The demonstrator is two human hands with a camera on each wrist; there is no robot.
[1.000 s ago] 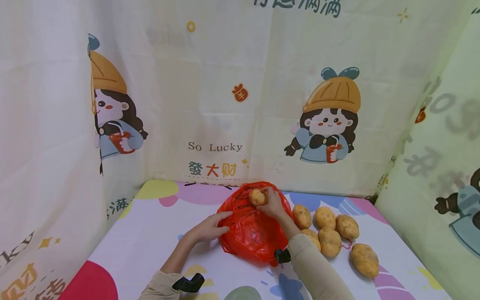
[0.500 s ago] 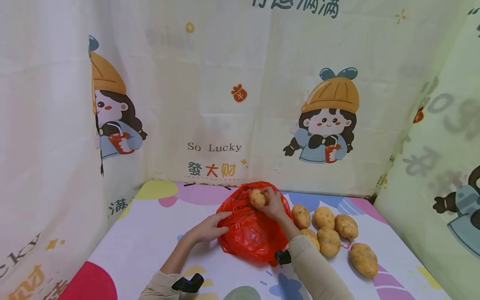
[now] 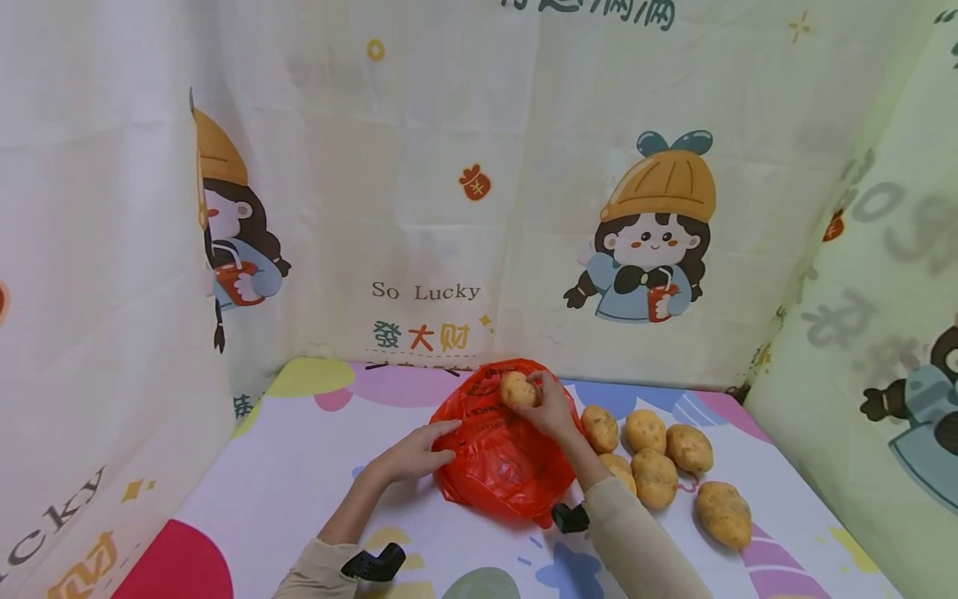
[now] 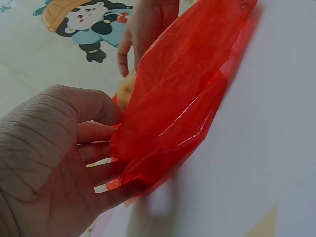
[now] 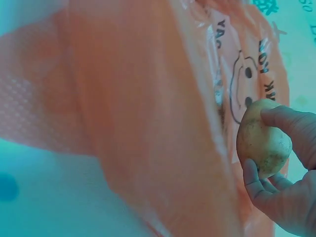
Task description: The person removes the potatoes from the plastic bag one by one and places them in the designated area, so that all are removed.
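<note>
A red plastic bag (image 3: 501,466) with black print lies on the table, its mouth spread. My right hand (image 3: 548,409) grips a potato (image 3: 518,389) between thumb and fingers, over the printed inner face at the bag's far side. The right wrist view shows that potato (image 5: 261,140) beside a printed smiling face. At the bag's left edge, my left hand (image 3: 410,453) holds the thin plastic with thumb and fingers. In the left wrist view, the bag's wall (image 4: 173,108) partly hides the potato and the right hand's fingers.
Several loose potatoes (image 3: 655,479) lie on the patterned table right of the bag, one (image 3: 723,516) apart from the others nearer the front. A printed cloth (image 3: 419,208) hangs behind the table and on both sides. Dark wrist devices (image 3: 374,563) sit on both sleeves.
My right hand and its potato have shifted very slightly to the right over the bag. The left hand keeps its place at the bag's edge. The head view has moved a little.
</note>
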